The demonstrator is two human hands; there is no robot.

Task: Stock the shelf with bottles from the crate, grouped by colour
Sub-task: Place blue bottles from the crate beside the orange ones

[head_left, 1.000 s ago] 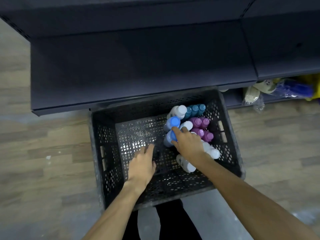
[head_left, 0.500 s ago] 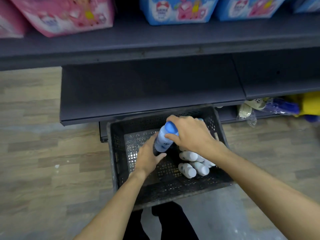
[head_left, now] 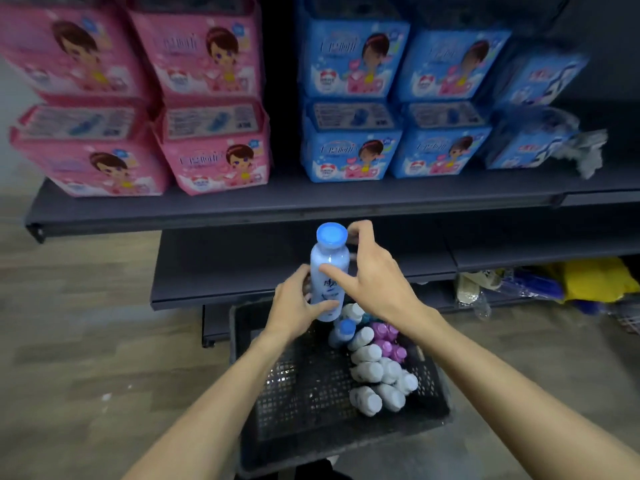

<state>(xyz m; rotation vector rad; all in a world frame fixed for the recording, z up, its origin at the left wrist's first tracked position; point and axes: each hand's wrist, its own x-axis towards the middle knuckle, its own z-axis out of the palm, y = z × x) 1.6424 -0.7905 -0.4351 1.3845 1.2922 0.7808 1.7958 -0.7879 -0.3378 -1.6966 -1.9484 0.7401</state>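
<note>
Bottle (head_left: pixel 328 271), pale blue with a blue cap, is upright above the crate (head_left: pixel 249 341) and in front of the bare lower shelf (head_left: pixel 242 265). Left hand (head_left: pixel 294 306) grips its base; right hand (head_left: pixel 377 275) rests fingers loosely curled on its upper body. No bottle stands on that shelf. White, purple and blue-capped remaining bottles (head_left: pixel 370 372) lie in the crate. Judgement: stocking is at its start; nearly all placement remains.
</note>
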